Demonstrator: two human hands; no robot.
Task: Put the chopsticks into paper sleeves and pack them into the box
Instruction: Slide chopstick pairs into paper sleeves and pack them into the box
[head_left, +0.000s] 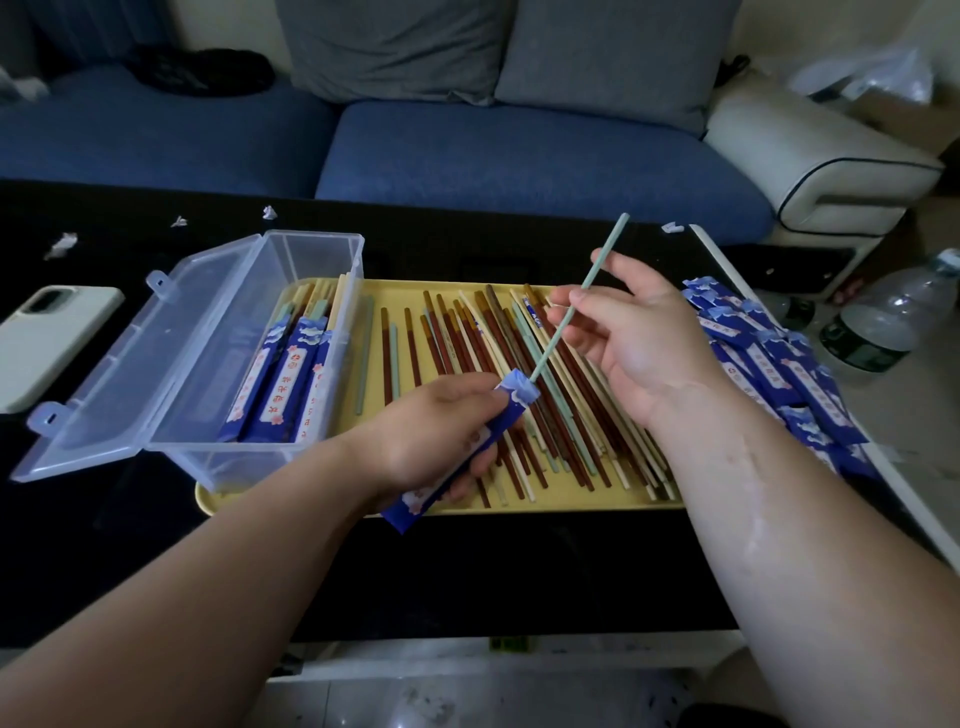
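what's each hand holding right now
Left hand: grips the blue paper sleeve.
Right hand: pinches the green chopstick, its tip at the sleeve's mouth.

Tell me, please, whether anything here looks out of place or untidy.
Yes: several crumpled white paper scraps lie scattered on the black table behind the clear box, away from the work. The loose chopsticks on the yellow tray lie in a criss-crossed heap rather than aligned. Nothing looks broken or spilled.
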